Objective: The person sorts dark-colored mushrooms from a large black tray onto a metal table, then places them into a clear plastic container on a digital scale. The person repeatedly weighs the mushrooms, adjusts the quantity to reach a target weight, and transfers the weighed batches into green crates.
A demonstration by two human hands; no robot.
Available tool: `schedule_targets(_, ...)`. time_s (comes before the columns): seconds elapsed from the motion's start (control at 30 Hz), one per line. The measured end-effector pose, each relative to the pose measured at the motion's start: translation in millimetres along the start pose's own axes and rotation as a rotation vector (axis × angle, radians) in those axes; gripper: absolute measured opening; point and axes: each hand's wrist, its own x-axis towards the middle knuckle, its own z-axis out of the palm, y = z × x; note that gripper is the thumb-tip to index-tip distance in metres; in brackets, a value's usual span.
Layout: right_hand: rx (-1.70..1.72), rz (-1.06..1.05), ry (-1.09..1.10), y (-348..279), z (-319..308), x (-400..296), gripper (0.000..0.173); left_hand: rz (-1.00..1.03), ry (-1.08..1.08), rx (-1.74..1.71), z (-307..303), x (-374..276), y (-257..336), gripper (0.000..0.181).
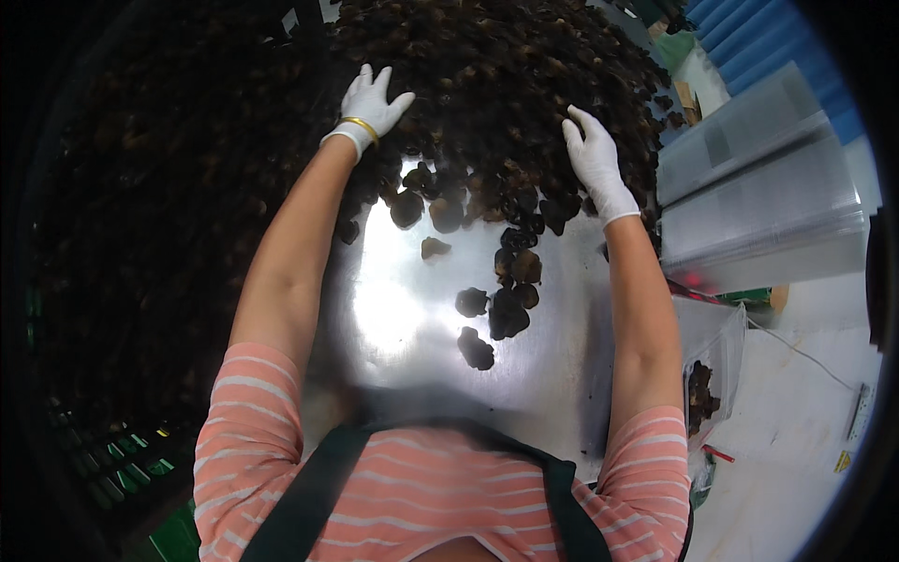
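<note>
A thick spread of dark brown wood ear mushrooms (pixel 484 77) covers the far part of a shiny metal table (pixel 414 309). My left hand (pixel 371 105), in a white glove with a gold bangle at the wrist, rests on or just over the pile with fingers spread. Over the pile's right part is my right hand (pixel 595 154), also gloved in white, its thumb apart from the fingers; I see nothing held in either hand. Between my forearms several loose pieces lie on the bare metal, among them a paler brown piece (pixel 435 247) and a dark piece (pixel 475 348).
Two large rolls of clear plastic film (pixel 762 204) stand to the right of the table. Below them a clear plastic bin (pixel 709 400) holds some dark pieces. A white cable (pixel 801 353) runs to a power strip (pixel 858 413). Green slatted crates (pixel 130 460) show at the lower left.
</note>
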Motion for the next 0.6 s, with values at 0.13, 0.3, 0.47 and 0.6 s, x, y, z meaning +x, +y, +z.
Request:
schedule_targets(0.13,0.230,-0.167,-0.059,-57.0,15.3,-3.4,0.019,0.037,-0.165,-0.056,0.4,-14.1,21.9,0.084)
schedule_targets(0.3,-0.266,-0.360,-0.543,-106.2,25.0,-82.0,0.019,0.232,-0.255,0.056,-22.8,-59.9,58.1,0.079)
schedule_targets(0.47,0.035,-0.130,-0.229,-103.6,4.1,-98.9,0.020,0.324,-0.440,0.015,-61.7,-113.6,69.0,0.079)
schedule_targets(0.6,0.360,-0.001,0.145,-117.3,-70.0,-140.7,0.018,0.394,-0.450,0.116,-81.0,-137.6,84.1,0.082)
